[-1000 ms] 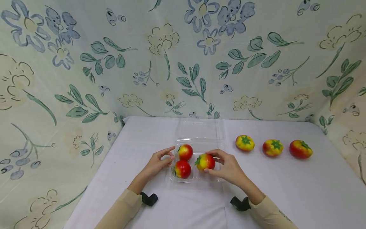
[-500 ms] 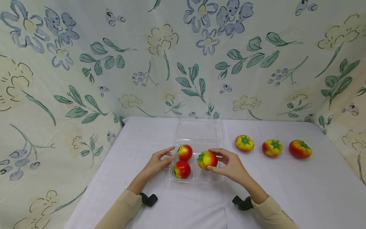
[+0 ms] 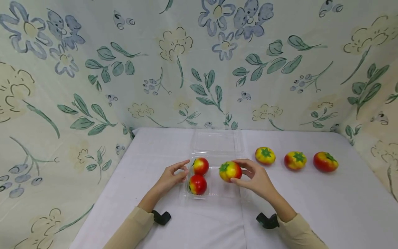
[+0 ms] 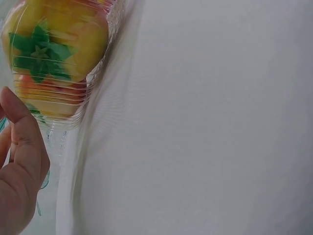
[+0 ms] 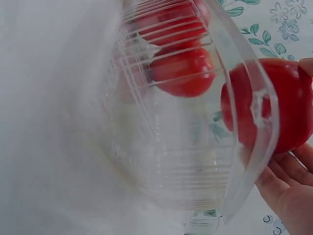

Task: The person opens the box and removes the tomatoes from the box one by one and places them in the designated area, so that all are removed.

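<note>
My right hand (image 3: 256, 178) holds a red-and-yellow toy tomato (image 3: 229, 171) between thumb and fingers, over the right part of a clear plastic clamshell box (image 3: 222, 191). The tomato's green star-shaped leaves face left. In the right wrist view, the held tomato (image 5: 288, 107) shows red behind the box's rim. Two more tomatoes, a back one (image 3: 200, 166) and a front one (image 3: 197, 184), sit in the box's left side. My left hand (image 3: 170, 178) stays by the box's left wall, fingers loosely bent with nothing in them. Through that wall, the left wrist view shows a tomato (image 4: 73, 29).
Behind the box its clear lid (image 3: 217, 141) lies folded back. On the right of the white-covered table (image 3: 311, 204) are three loose tomatoes: a mostly yellow one (image 3: 265, 155), a middle one (image 3: 295, 160) and a redder one (image 3: 325, 162). Flowered cloth (image 3: 174, 76) hangs behind.
My right hand has moved right and slightly up with the tomato, from beside the other two in the box. My left hand has stayed nearly still.
</note>
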The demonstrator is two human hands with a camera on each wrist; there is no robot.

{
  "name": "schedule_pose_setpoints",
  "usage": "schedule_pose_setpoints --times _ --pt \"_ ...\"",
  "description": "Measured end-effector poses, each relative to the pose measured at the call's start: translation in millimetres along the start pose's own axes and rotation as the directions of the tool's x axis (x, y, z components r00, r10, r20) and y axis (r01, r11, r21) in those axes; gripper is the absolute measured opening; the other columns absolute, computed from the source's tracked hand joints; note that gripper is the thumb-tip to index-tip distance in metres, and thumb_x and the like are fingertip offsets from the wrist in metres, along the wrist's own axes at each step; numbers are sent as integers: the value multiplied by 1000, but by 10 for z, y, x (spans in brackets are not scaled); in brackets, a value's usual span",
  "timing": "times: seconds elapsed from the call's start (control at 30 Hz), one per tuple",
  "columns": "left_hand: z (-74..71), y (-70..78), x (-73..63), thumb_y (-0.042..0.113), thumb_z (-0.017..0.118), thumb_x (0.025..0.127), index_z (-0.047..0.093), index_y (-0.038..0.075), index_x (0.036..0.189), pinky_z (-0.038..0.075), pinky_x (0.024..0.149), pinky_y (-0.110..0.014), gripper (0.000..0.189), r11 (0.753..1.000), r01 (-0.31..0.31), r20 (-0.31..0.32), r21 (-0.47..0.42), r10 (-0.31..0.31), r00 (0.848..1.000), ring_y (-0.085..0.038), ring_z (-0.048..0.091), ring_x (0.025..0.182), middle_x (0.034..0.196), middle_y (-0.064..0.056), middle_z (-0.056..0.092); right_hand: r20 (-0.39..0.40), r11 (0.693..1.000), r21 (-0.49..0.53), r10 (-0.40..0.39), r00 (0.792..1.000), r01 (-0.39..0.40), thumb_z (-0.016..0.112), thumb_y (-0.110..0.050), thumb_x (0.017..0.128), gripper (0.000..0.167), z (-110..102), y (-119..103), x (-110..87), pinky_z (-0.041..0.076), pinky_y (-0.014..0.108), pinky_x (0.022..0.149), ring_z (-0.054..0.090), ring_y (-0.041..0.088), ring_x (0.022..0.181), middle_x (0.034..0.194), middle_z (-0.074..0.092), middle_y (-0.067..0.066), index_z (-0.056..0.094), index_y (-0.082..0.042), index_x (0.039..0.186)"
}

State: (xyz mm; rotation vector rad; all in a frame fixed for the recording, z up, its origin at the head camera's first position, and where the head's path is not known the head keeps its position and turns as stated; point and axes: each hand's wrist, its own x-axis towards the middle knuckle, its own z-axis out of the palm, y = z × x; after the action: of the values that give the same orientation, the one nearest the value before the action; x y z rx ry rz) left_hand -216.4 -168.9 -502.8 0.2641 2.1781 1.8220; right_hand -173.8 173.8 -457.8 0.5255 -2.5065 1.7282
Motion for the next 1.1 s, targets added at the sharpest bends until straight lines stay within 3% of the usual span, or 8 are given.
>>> schedule_pose_setpoints --times 0.37,0.8,1.0,1.1 --pt "0 1 -16 21 66 98 51 10 147 53 73 -19 53 1000 5 -2 8 -5 1000 -22 57 74 108 -12 57 -55 998 56 38 998 -35 85 -14 81 54 -105 40 -29 49 22 93 57 31 120 129 61 13 61 -3 128" --pt "6 4 -7 20 66 98 51 10 147 53 74 -19 52 1000 14 -5 -1 -14 1000 -19 57 73 108 -12 56 -102 997 29 79 992 -76 83 -14 83 55 -226 62 -78 48 19 91 54 35 124 133 58 18 58 0 130" --pt "21 46 -25 20 65 98 50 11 148 54 74 -21 52 1000 24 -5 6 -24 1000 -16 57 72 110 -11 55 -121 998 31 50 991 -47 82 -10 83 56 -288 93 -96 47 16 91 55 23 122 133 56 20 57 2 130" --pt "23 50 -17 22 65 98 50 13 148 54 74 -21 52 999 32 -6 17 -32 999 -16 57 72 111 -11 55 -125 998 32 55 991 -52 82 -9 83 56 -313 83 -107 46 15 91 54 24 123 134 55 20 56 3 131"
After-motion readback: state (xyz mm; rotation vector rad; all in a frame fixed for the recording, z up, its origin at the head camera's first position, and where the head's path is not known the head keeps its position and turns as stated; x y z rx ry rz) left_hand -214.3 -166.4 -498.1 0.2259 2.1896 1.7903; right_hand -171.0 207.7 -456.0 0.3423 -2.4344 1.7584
